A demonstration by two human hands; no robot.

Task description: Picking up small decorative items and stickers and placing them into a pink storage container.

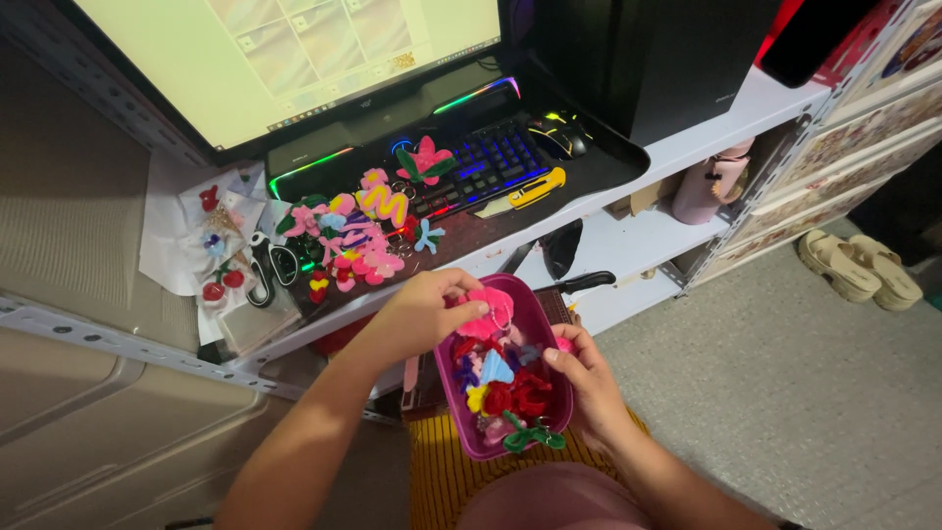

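Your left hand (427, 309) is over the far rim of the purple tub (542, 324) on your lap, fingers pinched shut on a pink fuzzy flower charm (488, 312) that sits right at the top of the pile. Your right hand (587, 383) is wrapped around the tub's right wall, thumb hooked inside the rim and touching the red pieces; the fingers behind are hidden, but it's clearly gripping the tub.

Inside the tub it's a jumble of pipe-cleaner charms (505, 388): red, yellow, a light blue one, and a green bow-like piece (533, 437) hanging over the near rim. They're tangled close, so the pink one is touching its neighbours underneath.

Ahead of you on the black desk mat (510, 221) there's another spread of finished flower charms (353, 240), pressed up against the front of the backlit keyboard (486, 162), with one pink-and-green flower (427, 162) lying on the keys. Scissors (270, 267) sit just left of that spread, next to clear bags of charms (211, 245). A yellow utility knife (537, 186) lies right of the keyboard, the mouse (557, 139) behind it.

The white shelf edge (687, 147) runs just past your left knuckles, so it's tight up front. To the right there's open grey floor (785, 393), with beige sandals (859, 267) well off.
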